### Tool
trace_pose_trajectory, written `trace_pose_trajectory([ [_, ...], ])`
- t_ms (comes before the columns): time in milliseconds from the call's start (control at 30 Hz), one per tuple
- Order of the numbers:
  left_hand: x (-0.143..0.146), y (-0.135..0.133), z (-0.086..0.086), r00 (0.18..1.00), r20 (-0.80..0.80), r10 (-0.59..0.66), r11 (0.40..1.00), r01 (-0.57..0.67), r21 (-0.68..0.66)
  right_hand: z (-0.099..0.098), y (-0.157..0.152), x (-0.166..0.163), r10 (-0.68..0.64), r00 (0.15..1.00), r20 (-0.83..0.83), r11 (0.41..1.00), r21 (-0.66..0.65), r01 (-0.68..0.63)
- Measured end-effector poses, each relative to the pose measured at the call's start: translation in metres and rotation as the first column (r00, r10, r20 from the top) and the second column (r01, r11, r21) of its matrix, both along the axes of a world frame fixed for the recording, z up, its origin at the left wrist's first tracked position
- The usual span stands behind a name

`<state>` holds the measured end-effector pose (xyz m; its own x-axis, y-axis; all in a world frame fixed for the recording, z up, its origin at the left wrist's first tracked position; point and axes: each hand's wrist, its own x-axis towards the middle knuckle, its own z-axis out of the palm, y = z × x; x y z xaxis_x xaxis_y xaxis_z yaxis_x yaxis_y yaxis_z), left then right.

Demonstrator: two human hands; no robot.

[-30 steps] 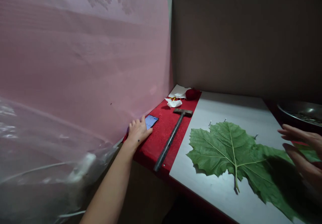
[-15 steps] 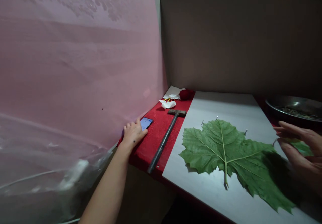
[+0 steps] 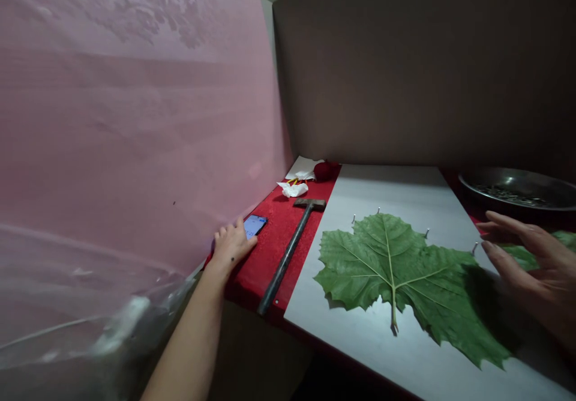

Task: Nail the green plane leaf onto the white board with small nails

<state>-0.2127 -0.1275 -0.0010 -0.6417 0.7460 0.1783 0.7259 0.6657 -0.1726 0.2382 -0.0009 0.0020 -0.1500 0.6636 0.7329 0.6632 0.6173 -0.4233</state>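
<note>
My left hand (image 3: pixel 231 246) grips the near end of a smartphone (image 3: pixel 255 225) with a lit screen, its thumb along the right side. The phone lies on the red cloth. A large green lobed leaf (image 3: pixel 373 263) lies on a pale board (image 3: pixel 382 188), stem towards me. Several thin nails (image 3: pixel 426 233) stand up along its far edge. Over the board's right side hovers my right hand (image 3: pixel 535 263), fingers apart and holding nothing, close to the rightmost nail (image 3: pixel 474 248). More green leaf (image 3: pixel 519 256) shows partly behind that hand.
A hammer (image 3: pixel 287 258) lies on the red cloth (image 3: pixel 252 275) between phone and board. Crumpled white tissue (image 3: pixel 293 189) and a dark red ball-like item (image 3: pixel 322 171) sit at the back. A metal bowl (image 3: pixel 477 195) of small metal pieces stands right. Pink sheeting (image 3: pixel 135 137) borders the left.
The view has shifted slightly, moving the scene a little left in the picture. My right hand's fingers have spread a bit near the rightmost nail. My left hand stays on the phone.
</note>
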Motion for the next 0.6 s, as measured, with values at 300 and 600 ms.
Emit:
trace_pose_trajectory([
  [300, 0.019, 0.001, 0.015, 0.997, -0.058, -0.049, 0.994, 0.055, 0.099, -0.009, 0.009, 0.004, 0.051, 0.997, -0.052, 0.999, 0.012, -0.051],
  [600, 0.079, 0.037, 0.014, 0.81, 0.306, -0.499, 0.866, 0.467, 0.177, -0.015, 0.024, 0.007, 0.078, 0.979, -0.19, 0.997, 0.024, -0.074],
])
